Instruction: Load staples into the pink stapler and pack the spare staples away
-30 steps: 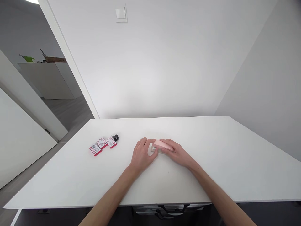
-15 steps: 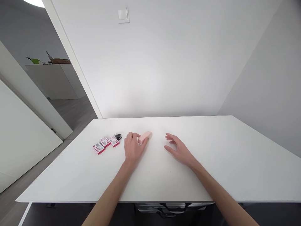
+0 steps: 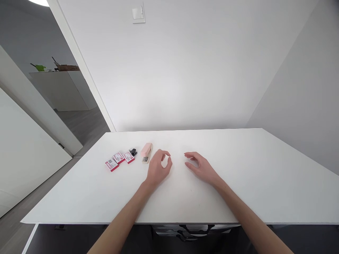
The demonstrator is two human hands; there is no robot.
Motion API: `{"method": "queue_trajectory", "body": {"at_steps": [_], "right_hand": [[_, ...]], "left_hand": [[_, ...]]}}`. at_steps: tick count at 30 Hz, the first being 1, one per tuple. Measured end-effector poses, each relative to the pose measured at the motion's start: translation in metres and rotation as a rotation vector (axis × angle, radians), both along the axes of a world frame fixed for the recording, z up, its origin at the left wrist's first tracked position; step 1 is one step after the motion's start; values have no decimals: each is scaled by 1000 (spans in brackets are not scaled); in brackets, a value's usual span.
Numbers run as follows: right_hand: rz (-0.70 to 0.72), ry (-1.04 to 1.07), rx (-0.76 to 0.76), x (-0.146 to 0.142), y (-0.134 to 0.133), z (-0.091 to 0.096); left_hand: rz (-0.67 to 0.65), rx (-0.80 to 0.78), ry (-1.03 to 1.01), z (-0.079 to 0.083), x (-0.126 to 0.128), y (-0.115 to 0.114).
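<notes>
A pink stapler [image 3: 146, 150] with a pale base stands on the white tabletop, left of my left hand. My left hand [image 3: 159, 166] rests just right of it with thumb and fingers curved and slightly apart, holding nothing. Opposite, my right hand [image 3: 198, 164] hovers over or rests on the table, its thumb apart from the bent fingers, also with nothing in it. Farther left lies a small black object [image 3: 133, 152], possibly a staple remover. Three little red-and-white boxes are grouped beside it: a right box [image 3: 129, 157], a middle box [image 3: 118, 157] and a left box [image 3: 111, 164].
The white table [image 3: 238, 176] reaches back to a grey-white wall with a light switch [image 3: 138, 14]. Dark drawers with black handles [image 3: 197, 229] show under the front edge. On the left, a doorway opens to another room with a cabinet [image 3: 59, 90].
My left hand has let go of the stapler, which now stands farther left beside the small black object. That hand has moved right, toward my right hand. My right hand is almost unchanged.
</notes>
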State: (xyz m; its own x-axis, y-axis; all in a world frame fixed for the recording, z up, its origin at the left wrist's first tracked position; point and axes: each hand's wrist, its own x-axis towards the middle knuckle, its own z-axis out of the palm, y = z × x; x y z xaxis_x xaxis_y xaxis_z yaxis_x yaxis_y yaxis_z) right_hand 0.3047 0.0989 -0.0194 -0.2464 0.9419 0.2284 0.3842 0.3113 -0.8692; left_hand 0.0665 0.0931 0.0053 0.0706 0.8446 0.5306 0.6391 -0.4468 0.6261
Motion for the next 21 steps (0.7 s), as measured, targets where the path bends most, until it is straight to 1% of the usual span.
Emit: {"method": "queue_trajectory", "body": {"at_steps": [1, 3, 5, 7, 8, 10, 13, 16, 19, 21], "right_hand": [[2, 3, 6, 0, 0, 1], [9, 9, 19, -1, -1, 3], [18, 15, 29, -2, -2, 6], [29, 23, 28, -3, -4, 8], [41, 27, 27, -3, -5, 10], [72, 40, 38, -5, -6, 12], [128, 44, 81, -7, -8, 13], [145, 16, 120, -8, -8, 11], [133, -11, 123, -9, -10, 10], [152, -25, 105, -9, -11, 10]], "left_hand": [[-66, -100, -45, 0, 5, -2], [-191, -358, -194, 2, 10, -3], [-277, -604, -442, 4, 10, 0], [-308, -760, -720, 5, 7, 5], [-311, -813, -845, 5, 6, 7], [-352, -905, -1027, 4, 3, 10], [-470, -1003, -1178, 1, 2, 8], [-587, -1081, -1230, 1, 4, 3], [-697, -1137, -1215, 3, 8, 0], [-750, -1163, -1189, 5, 11, -2]]}}
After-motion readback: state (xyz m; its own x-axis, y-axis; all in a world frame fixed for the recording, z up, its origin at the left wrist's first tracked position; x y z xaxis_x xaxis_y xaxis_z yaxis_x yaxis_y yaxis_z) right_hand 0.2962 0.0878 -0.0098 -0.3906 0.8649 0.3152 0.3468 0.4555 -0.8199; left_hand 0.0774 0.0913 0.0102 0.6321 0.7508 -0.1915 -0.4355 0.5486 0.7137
